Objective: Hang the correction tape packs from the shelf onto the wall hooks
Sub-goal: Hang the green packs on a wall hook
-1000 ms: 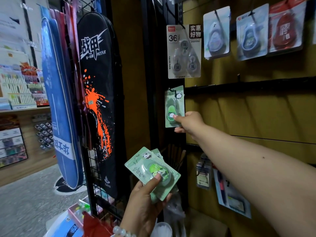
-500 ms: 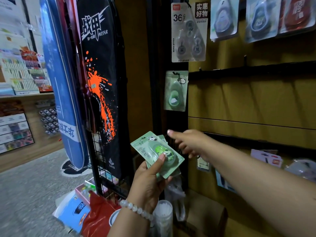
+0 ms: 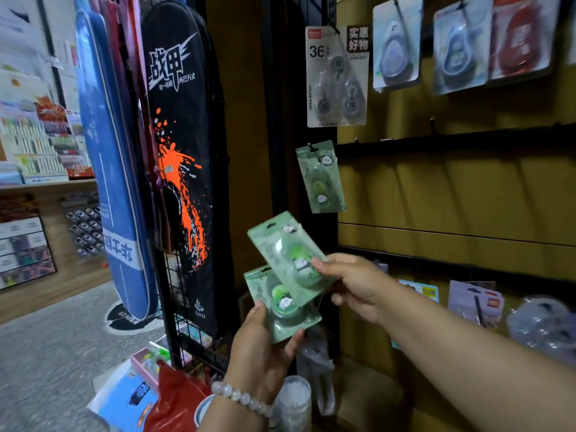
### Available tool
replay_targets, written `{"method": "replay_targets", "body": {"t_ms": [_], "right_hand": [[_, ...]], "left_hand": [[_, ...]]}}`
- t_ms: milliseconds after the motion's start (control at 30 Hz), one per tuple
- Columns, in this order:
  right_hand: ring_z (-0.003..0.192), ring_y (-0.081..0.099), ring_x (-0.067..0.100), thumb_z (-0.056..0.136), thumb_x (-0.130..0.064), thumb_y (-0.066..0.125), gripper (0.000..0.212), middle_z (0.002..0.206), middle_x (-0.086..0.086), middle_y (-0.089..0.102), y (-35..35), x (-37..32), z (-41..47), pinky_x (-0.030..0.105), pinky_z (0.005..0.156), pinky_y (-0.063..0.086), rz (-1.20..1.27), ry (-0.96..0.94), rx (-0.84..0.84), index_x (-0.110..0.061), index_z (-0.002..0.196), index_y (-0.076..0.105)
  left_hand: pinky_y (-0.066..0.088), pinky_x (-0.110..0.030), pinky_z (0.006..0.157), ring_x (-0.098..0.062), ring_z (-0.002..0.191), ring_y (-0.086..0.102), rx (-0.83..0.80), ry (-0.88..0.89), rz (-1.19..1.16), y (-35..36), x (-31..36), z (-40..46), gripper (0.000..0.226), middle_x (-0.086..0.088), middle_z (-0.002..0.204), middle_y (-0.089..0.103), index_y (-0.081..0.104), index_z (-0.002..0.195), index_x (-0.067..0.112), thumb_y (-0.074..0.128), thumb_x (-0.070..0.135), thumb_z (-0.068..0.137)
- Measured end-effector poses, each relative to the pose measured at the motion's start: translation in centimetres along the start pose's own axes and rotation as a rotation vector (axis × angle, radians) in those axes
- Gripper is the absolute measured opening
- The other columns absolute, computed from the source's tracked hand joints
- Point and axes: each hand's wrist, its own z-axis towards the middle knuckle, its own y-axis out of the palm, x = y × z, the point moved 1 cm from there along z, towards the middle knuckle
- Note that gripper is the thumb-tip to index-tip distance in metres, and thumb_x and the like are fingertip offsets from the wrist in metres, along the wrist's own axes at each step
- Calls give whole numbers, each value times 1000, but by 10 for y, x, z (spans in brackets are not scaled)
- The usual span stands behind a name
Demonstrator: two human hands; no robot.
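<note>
One green correction tape pack (image 3: 321,177) hangs from a wall hook (image 3: 312,148) at the left edge of the wooden panel. My right hand (image 3: 355,285) pinches a second green correction tape pack (image 3: 288,254) by its lower right corner, tilted, just below the hung one. My left hand (image 3: 265,353), with a bead bracelet at the wrist, holds a third green pack (image 3: 280,304) from underneath, partly hidden behind the second.
Grey, blue and red correction tape packs (image 3: 396,45) hang on the upper row. A black racket bag (image 3: 184,151) and a blue bag (image 3: 115,182) hang on a wire rack at left. More hanging goods (image 3: 475,302) fill the lower right. Boxes and a red bag (image 3: 177,397) lie on the floor.
My right hand let go of the hung pack, came down to my left hand and took the top green pack off the stack. The view shifted slightly.
</note>
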Motion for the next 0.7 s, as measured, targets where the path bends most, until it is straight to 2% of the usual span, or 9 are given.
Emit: {"method": "replay_targets", "body": {"t_ms": [133,233,300,433,600,700], "right_hand": [[72,64,17,89,-15,63,13,91,9,66,-3,-36,8,14,41,47,116,-169,114,-6,94,56],[80,67,20,89,-13,64,15,98,10,65,-5,-62,21,17,50,56,164,-262,183,-5,95,53],[81,68,21,88,-12,65,14,100,10,64,-6,-73,31,19,52,57,175,-298,218,-8,90,52],[83,69,22,87,-14,67,18,104,12,65,-9,-81,48,20,51,57,162,-318,278,-9,87,50],[87,70,22,86,-19,70,28,110,12,65,-8,-75,60,25,62,60,109,-312,322,-3,103,53],[71,69,14,87,-23,69,25,97,4,65,-4,-71,61,26,62,60,60,-387,410,-7,99,53]], "left_hand": [[52,-25,46,-16,75,63,10,16,16,2,1,-4,22,-1,84,69,62,95,21,42,26,103],[48,-29,55,-15,75,64,4,33,35,2,1,-5,22,0,77,73,63,94,21,43,25,103],[49,-28,53,-15,74,65,1,40,45,2,1,-5,22,2,69,74,63,94,21,43,25,102],[52,-24,40,-17,74,65,3,32,48,2,0,-5,22,2,65,74,63,94,20,44,26,102],[50,-21,41,-14,71,65,-8,41,65,3,0,-4,20,5,64,74,63,95,21,45,26,102],[49,-21,45,-14,71,65,-5,40,68,3,0,-2,21,5,65,74,63,93,22,45,27,102]]}}
